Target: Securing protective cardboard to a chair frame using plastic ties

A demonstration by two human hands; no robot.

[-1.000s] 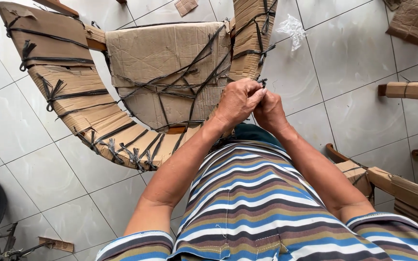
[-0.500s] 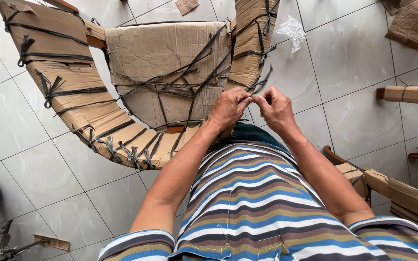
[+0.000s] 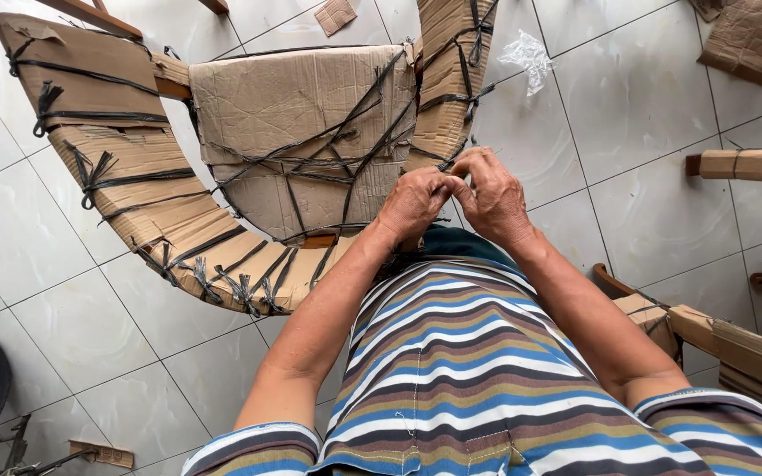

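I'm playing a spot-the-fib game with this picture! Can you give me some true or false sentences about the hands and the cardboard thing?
1. The left hand and right hand meet close together. True.
2. The curved cardboard-wrapped frame is tied with red ribbon. False: dark straps bind it.
3. The floor is pale tiles. True.
4. A crumpled clear plastic scrap rests in the right hand. False: it lies on the floor, apart.
5. The person's shirt is plain white. False: it is striped.
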